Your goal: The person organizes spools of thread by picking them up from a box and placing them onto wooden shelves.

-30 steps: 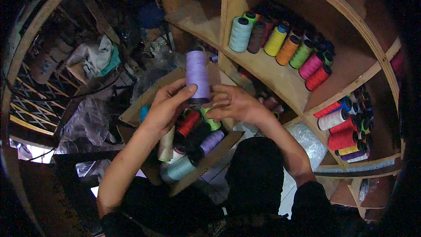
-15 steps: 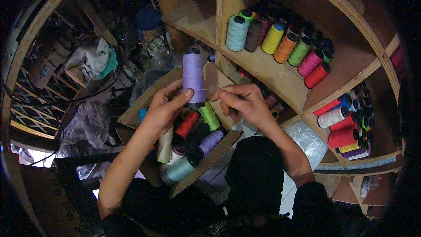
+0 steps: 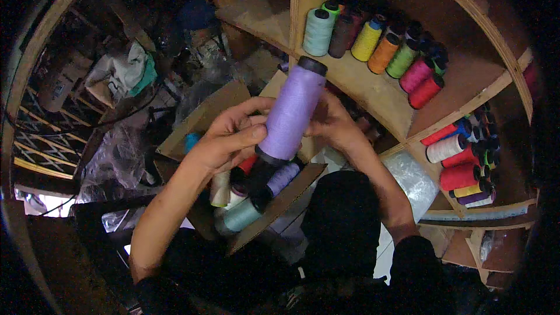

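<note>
A spool of purple thread (image 3: 293,111) with black ends is held up in front of me, its top tilted to the right. My left hand (image 3: 236,134) grips it by the lower left side, thumb against the thread. Close against the spool's right side is my right hand (image 3: 335,119), its fingers mostly hidden behind it. Below them stands an open cardboard box (image 3: 280,204). Inside lie several spools, among them a pale teal spool (image 3: 242,216), a smaller-looking purple spool (image 3: 284,178) and a cream spool (image 3: 220,189).
Wooden shelving (image 3: 373,93) curves along the right. One compartment holds a row of upright coloured spools (image 3: 383,53); a lower one has spools lying stacked (image 3: 459,178). Clear plastic wrap (image 3: 119,166), a pale cloth (image 3: 122,76) and a metal lattice (image 3: 46,134) are at the left.
The purple spool has come closer, moved right and tilted from upright. My right hand, which was pinching a thread drawn out from it, is now up against the spool.
</note>
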`<state>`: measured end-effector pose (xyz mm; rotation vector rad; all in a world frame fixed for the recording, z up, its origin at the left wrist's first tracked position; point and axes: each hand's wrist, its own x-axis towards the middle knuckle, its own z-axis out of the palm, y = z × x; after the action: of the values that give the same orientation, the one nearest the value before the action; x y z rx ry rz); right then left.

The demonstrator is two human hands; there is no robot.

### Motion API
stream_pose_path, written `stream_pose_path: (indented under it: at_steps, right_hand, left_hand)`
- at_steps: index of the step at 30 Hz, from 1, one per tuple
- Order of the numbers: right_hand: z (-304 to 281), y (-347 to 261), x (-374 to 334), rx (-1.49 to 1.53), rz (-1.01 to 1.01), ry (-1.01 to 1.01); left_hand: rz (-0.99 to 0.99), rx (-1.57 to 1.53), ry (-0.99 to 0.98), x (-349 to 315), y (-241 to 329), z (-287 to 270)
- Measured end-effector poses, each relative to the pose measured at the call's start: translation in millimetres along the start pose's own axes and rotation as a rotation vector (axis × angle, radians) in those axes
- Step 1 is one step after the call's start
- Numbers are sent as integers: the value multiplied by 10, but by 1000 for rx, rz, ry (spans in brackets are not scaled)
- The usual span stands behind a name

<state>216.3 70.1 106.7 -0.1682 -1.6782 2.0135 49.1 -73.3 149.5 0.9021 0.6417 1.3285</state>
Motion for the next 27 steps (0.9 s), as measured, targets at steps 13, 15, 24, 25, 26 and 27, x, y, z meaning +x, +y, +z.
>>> stream_pose_path:
  at_steps: [13,15,24,25,26,27]
  right_hand:
    - [-604,-740,-398,-887,-259,809]
    - [-740,-819,-398,-1064,-137,1040]
    - [-1240,-421,-256,-1339,-46,1310]
    - [-1223,-413,-239,-1333,-38,1308]
    - [-1206,-413,-228,-1327,-32,1306]
    - [-1199,-417,-212,-1323,-25,1303]
  left_hand:
    - [-314,1736,385,-452,216,-388]
    - [-375,1821,230,-467,120,-471]
    - [-693,1667,47,-305,29,-509]
    - [-689,1676,16,-331,30,-523]
    - [-684,1684,-16,-346,32,-541]
    - [-685,1675,-46,-347,21,-593]
